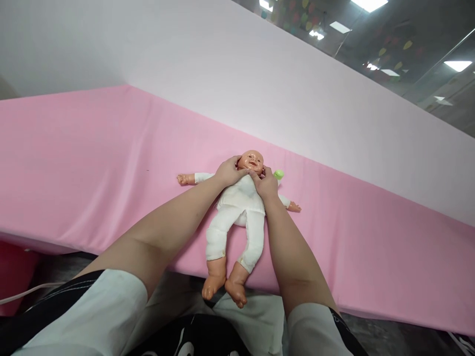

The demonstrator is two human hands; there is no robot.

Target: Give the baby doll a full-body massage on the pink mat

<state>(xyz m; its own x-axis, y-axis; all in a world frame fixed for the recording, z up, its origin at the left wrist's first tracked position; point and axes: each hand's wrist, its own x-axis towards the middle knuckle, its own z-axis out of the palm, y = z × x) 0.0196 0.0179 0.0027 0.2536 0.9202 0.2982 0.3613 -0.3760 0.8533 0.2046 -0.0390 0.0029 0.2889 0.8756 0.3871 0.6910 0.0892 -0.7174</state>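
Left hand: the left hand (229, 171) is resting on the doll (237, 207) at its neck and shoulder, fingers curled lightly around the base of the head; it is touching and cupping rather than gripping hard.
Right hand: the right hand (265, 184) is lying on the doll's upper chest and other shoulder, fingertips reaching up to the chin; it is pressing on the doll loosely, fingers bent, and a full clench is not showing.
Doll: it is lying on its back on the pink bench (92, 163), head pointing away from the person, arms spreading out to both sides, feet hanging over the near edge.
Clothing: the doll is wearing a white suit (241, 198), with bare hands, bare feet and bare head showing.
Green object: a small pale green object (278, 174) is lying on the bench just beside the doll's head, close to the right hand; what it is cannot be told.
Wall: a plain white wall (260, 84) is rising directly behind the bench.
Person: both forearms are bare, white sleeves (107, 306) are ending above the elbows.
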